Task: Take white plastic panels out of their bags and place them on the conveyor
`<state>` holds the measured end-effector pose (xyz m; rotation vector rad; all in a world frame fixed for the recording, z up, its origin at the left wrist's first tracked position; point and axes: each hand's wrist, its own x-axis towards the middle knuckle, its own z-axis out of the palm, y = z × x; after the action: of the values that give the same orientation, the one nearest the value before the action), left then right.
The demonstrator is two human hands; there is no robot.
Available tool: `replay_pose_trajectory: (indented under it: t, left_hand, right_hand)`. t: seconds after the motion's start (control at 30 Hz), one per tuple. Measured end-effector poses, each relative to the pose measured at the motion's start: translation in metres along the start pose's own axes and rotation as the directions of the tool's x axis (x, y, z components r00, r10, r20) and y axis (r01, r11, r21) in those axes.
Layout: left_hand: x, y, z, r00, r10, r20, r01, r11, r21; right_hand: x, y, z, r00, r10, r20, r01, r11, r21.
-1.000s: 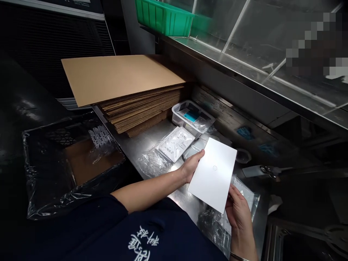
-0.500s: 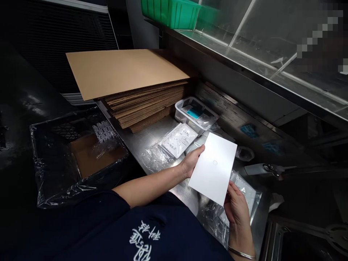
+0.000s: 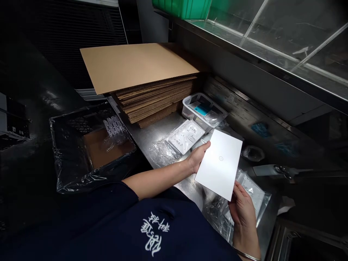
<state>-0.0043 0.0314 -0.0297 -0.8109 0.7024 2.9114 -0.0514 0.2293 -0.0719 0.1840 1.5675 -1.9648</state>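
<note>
Tilted above the metal table, a flat white rectangular panel (image 3: 219, 172) with a small circle near its middle is held between my two hands. My left hand (image 3: 199, 156) grips its left edge, thumb on top and the other fingers hidden beneath. At the lower right corner, my right hand (image 3: 241, 204) pinches the edge, with some fingers under it. Behind the panel lies a plastic-wrapped stack of white printed pieces (image 3: 186, 136). Another white piece in a clear plastic bag (image 3: 254, 194) lies partly behind my right hand.
A stack of cardboard sheets (image 3: 146, 67) stands at the back left of the metal table (image 3: 152, 139). Beside it is a clear plastic tub (image 3: 190, 114). A black-lined crate (image 3: 63, 159) sits at the left, a bottle (image 3: 265, 170) at the right. A green bin (image 3: 182, 9) rests above.
The whole view has shifted, so the scene sits further right and slightly higher. Both hands keep the same hold on the white panel.
</note>
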Motion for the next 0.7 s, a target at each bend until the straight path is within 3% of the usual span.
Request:
replay_pose_trajectory:
  t: [0.37,0.7]
  left_hand:
    - [-0.0009,0.0012,0.0009,0.994,-0.063,0.091,0.066,0.997,-0.029]
    - [-0.0066,-0.0004,0.0033,0.992,-0.017,0.128,0.016,1.000,0.004]
  right_hand:
    - [-0.0055,-0.0042,0.0047,1.000,-0.015,0.013,0.015,1.000,0.019]
    - [-0.0076,-0.0026,0.0079,0.998,-0.031,0.053,0.029,0.999,0.033]
